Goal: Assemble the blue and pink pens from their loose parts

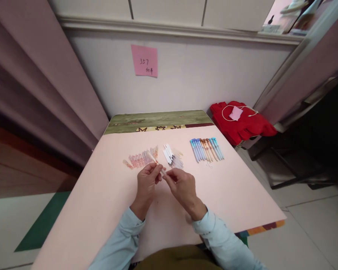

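Note:
A slim pale pen [152,157] slants between both hands above the middle of the table. My left hand [145,184] has its fingers closed round the pen's barrel. At the pen's near end, my right hand [183,187] pinches with thumb and forefinger. Just beyond my left hand lies a row of patterned, pinkish pen barrels [139,160]. White refills [168,153] with dark ends lie beyond my right hand, beside a pile of small translucent pieces [178,162]. To the right, several pens [207,149] in blue, brown-and-cream and turquoise lie side by side.
A pale pink sheet covers the table [107,202]. A red cloth bundle [242,125] with a white cable sits past the back right corner. On the wall behind hangs a pink paper note [145,61]. Curtains [53,56] flank the left side.

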`<act>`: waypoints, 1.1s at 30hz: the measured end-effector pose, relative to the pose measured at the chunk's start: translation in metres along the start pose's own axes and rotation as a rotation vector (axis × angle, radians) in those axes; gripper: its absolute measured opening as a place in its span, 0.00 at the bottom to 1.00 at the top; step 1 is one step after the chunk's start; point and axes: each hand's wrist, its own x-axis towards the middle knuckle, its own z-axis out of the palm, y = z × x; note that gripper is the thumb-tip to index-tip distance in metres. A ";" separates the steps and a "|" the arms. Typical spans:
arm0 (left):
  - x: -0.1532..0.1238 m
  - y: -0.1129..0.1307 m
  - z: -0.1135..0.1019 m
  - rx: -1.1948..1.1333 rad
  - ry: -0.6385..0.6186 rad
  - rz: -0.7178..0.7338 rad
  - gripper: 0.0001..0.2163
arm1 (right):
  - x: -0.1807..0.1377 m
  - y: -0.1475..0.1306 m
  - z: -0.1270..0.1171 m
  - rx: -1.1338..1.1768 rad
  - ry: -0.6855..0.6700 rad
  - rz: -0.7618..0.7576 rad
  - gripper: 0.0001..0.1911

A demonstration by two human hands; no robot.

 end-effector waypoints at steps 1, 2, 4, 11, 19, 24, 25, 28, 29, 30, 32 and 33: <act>-0.001 0.000 0.001 0.002 -0.012 -0.008 0.10 | 0.000 0.000 -0.003 0.050 -0.023 0.038 0.07; -0.001 0.000 0.002 0.004 -0.020 -0.018 0.10 | -0.001 -0.001 -0.005 0.100 -0.046 0.078 0.07; -0.003 -0.001 0.005 0.020 -0.027 -0.038 0.11 | -0.002 -0.001 -0.008 0.175 -0.099 0.145 0.09; -0.009 -0.002 0.000 0.160 -0.044 -0.149 0.16 | 0.010 0.023 -0.031 0.225 -0.200 0.322 0.12; -0.012 0.015 -0.037 0.276 0.047 -0.225 0.17 | 0.062 0.082 -0.088 0.218 0.188 0.432 0.21; -0.004 0.027 -0.061 0.293 0.065 -0.250 0.20 | 0.069 0.096 -0.119 0.119 0.397 0.440 0.23; -0.002 0.028 -0.067 0.299 0.084 -0.256 0.21 | 0.065 0.100 -0.125 0.074 0.413 0.449 0.23; 0.004 0.027 -0.085 0.310 0.145 -0.277 0.23 | 0.053 0.114 -0.140 -0.068 0.419 0.510 0.24; 0.006 0.025 -0.089 0.312 0.159 -0.286 0.23 | 0.049 0.120 -0.144 -0.112 0.412 0.534 0.24; 0.007 0.023 -0.092 0.312 0.167 -0.297 0.23 | 0.047 0.125 -0.148 -0.156 0.406 0.557 0.24; 0.009 0.019 -0.094 0.305 0.168 -0.312 0.23 | 0.044 0.134 -0.155 -0.244 0.397 0.585 0.24; 0.009 0.017 -0.094 0.300 0.163 -0.318 0.24 | 0.043 0.138 -0.158 -0.290 0.386 0.593 0.23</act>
